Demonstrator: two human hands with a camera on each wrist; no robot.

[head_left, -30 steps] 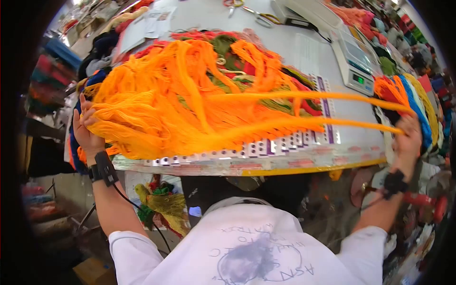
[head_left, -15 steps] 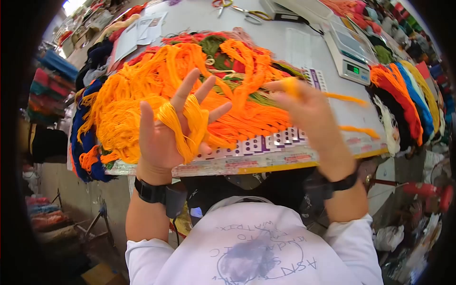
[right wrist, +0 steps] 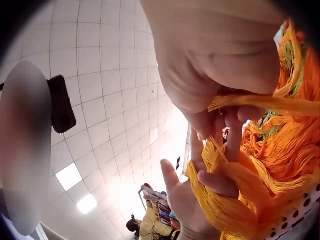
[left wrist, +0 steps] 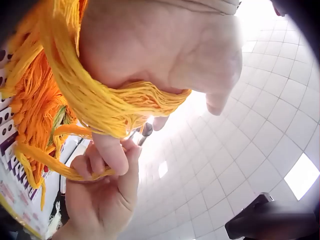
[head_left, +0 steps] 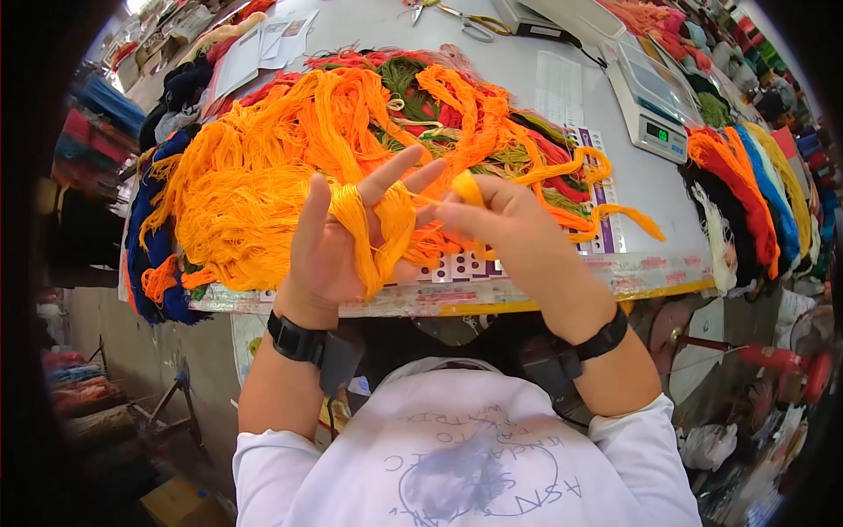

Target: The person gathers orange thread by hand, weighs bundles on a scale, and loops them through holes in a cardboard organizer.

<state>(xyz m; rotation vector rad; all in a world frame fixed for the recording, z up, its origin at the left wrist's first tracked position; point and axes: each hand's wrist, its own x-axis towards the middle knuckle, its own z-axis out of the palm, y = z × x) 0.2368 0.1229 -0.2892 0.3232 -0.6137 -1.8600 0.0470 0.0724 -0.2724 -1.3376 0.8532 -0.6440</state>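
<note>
My left hand (head_left: 318, 255) is palm up over the near table edge, its thumb and fingers mostly straight and spread. A yellow-orange skein of thread (left wrist: 90, 102) loops around this hand and between its fingers. Close beside its fingertips, my right hand (head_left: 522, 233) pinches a strand of the same yellow-orange thread (right wrist: 285, 105), fingers curled. A short length runs between the two hands. Two loose tails of orange thread (head_left: 637, 215) trail rightward from the right hand onto the table. Below lies a broad heap of orange thread (head_left: 255, 189), over green and red skeins.
White cards with punched holes (head_left: 608, 180) lie beneath the heap. A digital scale (head_left: 660, 133) stands at back right, scissors (head_left: 474, 26) at the back. Colored skeins (head_left: 764, 198) hang over the right edge, dark blue ones (head_left: 162, 237) over the left.
Both hands have come inward from the two sides to meet over the heap's near side. The stretched orange strands have gone slack and their tails now lie curved on the table.
</note>
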